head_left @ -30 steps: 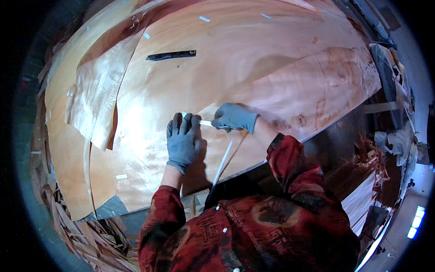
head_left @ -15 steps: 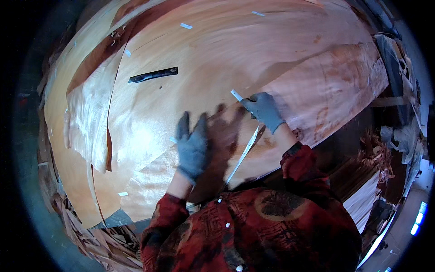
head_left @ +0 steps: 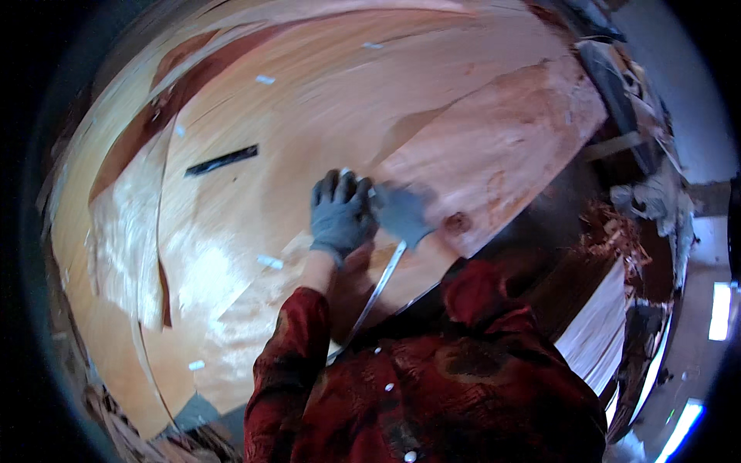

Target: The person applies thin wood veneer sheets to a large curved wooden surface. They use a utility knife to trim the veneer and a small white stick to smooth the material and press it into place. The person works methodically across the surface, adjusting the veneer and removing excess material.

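Note:
A broad, pale wood veneer sheet [head_left: 293, 139] lies in front of me, with several short white tape pieces [head_left: 270, 262] stuck on it. My gloved left hand [head_left: 341, 216] rests palm down on the sheet, fingers stretched forward. A small white end shows at its fingertips. Right beside it is my gloved right hand [head_left: 403, 214], blurred by motion, closed on a long white tape strip [head_left: 378, 287]. The strip runs from under that hand back toward my body. Where the two hands meet, the grip is partly hidden.
A dark flat bar [head_left: 221, 160] lies on the veneer at the left. Narrower overlapping veneer pieces [head_left: 127, 224] lie along the left side. Shredded wood scraps [head_left: 617, 239] and a stack of pale sheets [head_left: 590, 316] are at the right, beyond the sheet's edge.
My left hand has moved forward and right, next to my right hand, which has shifted slightly down and left. The view has turned, and a tape piece formerly near my left hand now shows uncovered.

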The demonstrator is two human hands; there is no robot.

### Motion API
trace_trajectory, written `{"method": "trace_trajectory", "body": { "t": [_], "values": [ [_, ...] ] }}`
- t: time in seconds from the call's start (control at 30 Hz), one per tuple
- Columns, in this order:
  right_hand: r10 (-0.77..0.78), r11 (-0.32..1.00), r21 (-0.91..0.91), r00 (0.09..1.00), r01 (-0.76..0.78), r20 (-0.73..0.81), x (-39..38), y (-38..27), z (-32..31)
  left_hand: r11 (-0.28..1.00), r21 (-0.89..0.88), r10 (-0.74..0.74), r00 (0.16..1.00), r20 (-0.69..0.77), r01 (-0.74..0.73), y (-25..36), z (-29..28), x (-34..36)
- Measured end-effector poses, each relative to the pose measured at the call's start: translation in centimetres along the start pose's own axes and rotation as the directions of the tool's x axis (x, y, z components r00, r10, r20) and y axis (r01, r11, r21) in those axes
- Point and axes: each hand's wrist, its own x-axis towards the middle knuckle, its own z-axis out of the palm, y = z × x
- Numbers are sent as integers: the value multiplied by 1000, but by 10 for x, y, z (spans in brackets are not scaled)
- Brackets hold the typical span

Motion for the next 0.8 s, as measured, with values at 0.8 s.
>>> {"method": "trace_trajectory", "body": {
  "t": [0.8],
  "values": [
    [262, 795, 558, 964, -239, 40, 110, 259, -110, 985, 104, -141, 988, 56, 135, 66, 8, 86]
  ]
}}
